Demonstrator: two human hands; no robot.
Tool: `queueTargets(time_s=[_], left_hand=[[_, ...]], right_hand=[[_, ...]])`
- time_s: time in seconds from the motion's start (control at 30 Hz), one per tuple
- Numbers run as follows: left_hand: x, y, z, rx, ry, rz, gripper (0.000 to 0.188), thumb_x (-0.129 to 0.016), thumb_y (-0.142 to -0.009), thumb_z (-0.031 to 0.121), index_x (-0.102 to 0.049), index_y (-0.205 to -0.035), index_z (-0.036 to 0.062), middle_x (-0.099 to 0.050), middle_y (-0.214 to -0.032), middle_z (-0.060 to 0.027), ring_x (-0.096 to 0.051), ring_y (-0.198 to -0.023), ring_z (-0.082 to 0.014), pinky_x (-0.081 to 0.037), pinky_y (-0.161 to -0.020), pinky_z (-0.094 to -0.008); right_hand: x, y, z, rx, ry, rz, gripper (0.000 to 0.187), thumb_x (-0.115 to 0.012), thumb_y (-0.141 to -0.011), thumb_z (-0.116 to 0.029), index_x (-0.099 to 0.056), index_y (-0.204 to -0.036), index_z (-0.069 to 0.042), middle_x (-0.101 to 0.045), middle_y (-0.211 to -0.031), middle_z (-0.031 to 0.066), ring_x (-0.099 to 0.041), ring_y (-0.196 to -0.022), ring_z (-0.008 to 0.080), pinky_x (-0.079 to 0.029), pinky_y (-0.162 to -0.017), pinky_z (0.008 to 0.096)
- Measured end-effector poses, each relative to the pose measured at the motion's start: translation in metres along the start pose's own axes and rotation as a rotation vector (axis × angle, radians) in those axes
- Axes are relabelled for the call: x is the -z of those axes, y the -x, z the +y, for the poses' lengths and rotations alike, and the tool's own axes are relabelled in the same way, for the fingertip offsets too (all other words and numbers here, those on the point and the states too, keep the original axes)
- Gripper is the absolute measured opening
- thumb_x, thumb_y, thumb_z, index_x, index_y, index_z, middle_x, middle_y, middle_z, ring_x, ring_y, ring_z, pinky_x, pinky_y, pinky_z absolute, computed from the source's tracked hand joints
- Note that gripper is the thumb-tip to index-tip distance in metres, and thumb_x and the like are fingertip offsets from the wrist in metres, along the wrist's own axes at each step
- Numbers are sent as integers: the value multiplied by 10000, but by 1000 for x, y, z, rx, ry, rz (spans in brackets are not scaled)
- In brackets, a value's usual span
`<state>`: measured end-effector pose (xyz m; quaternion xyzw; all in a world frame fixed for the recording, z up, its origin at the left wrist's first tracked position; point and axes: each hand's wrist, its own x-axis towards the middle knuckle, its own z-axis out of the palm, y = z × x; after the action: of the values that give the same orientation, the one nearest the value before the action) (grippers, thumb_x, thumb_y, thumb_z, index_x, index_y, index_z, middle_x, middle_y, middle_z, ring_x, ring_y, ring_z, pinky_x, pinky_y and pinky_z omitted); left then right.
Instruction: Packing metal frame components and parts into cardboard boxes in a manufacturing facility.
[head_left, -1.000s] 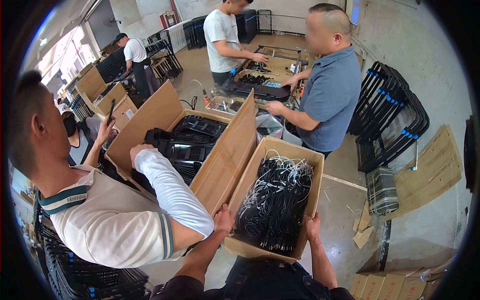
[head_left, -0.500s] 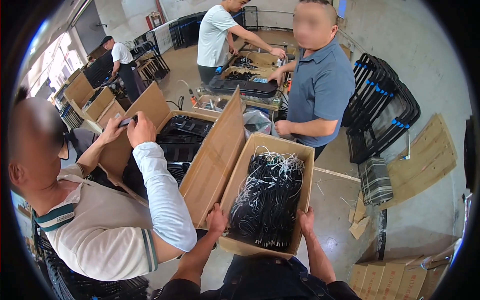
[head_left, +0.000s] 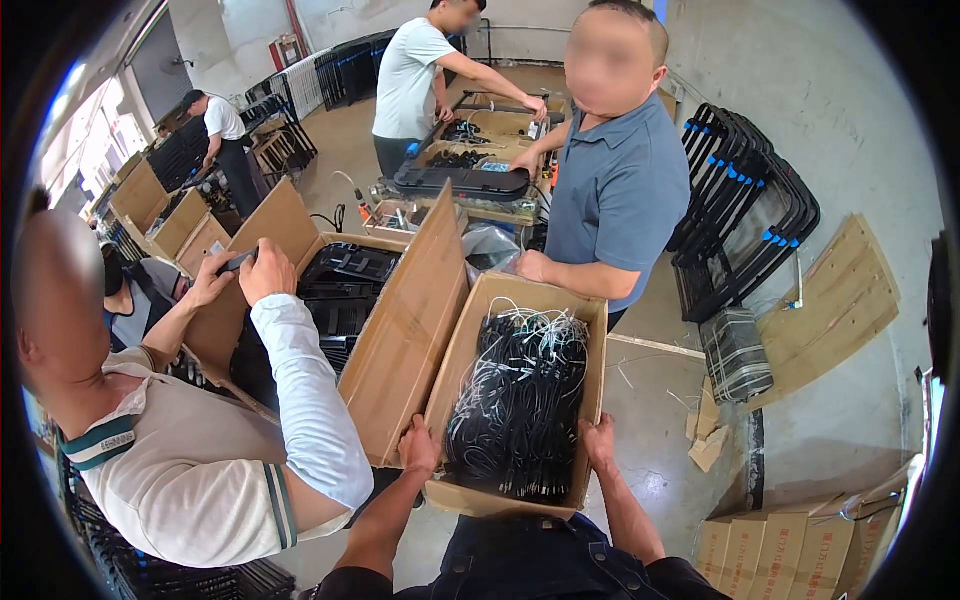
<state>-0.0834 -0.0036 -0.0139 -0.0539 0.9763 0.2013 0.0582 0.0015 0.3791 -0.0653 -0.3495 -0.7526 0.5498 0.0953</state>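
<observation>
An open cardboard box (head_left: 500, 499) is held in front of my body. Inside it lies a dense bundle of black cables (head_left: 535, 415) with white wires tangled at the far end. My left hand (head_left: 417, 447) grips the box's left wall near the front corner, fingers curled at its edge. On the opposite side, my right hand (head_left: 599, 443) is closed on the right wall. A raised flap of a neighbouring larger carton (head_left: 405, 340) stands against the box's left side. That carton contains black plastic parts (head_left: 345, 270).
A person in a pale polo (head_left: 190, 450) stands close at left, holding a small dark object. A person in a blue polo (head_left: 625, 190) stands beyond the box, one hand near its far edge. Black frames (head_left: 750, 210) lean at right; cartons (head_left: 790, 550) stand lower right.
The whole view has shifted, so the box and my hands appear slightly further left. My grip on the box is the same. The blue-polo person has turned slightly.
</observation>
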Motion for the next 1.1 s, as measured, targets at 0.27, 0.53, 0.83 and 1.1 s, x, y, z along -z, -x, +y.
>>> queueTargets(time_s=[0.27, 0.53, 0.83, 1.1], left_hand=[[-2, 2, -7, -5, -4, 1, 333, -669, -902, 189, -492, -1122, 13, -703, -1061, -300, -690, -956, -496, -543, -849, -592], [-4, -2, -10, 6, -3, 26, 314, -646, -924, 212, -485, -1122, 28, -703, -1055, -288, -689, -945, -494, -543, -838, -598], [-10, -2, -17, -11, 14, 22, 298, -599, -951, 237, -480, -1126, 28, -717, -1003, -285, -696, -919, -501, -537, -820, -619], [-11, -4, -12, -24, 14, 14, 298, -601, -945, 236, -483, -1127, 32, -724, -952, -280, -701, -872, -502, -542, -817, -617]], right_hand=[[1, 6, -11, -71, 88, -7, 570, -707, -829, -251, -593, -1310, 33, -742, -1073, 252, -722, -1031, 384, -543, -917, 444], [-4, 3, -12, -23, 37, -14, 522, -695, -834, -232, -601, -1260, 54, -745, -995, 231, -728, -932, 355, -550, -842, 432], [-1, 7, -15, -15, -86, -46, 453, -706, -859, -167, -595, -1252, 29, -688, -806, 83, -633, -679, 180, -524, -632, 355], [3, 9, -21, -3, -40, -11, 427, -691, -858, -170, -601, -1217, 43, -707, -922, 122, -657, -795, 209, -533, -733, 362]])
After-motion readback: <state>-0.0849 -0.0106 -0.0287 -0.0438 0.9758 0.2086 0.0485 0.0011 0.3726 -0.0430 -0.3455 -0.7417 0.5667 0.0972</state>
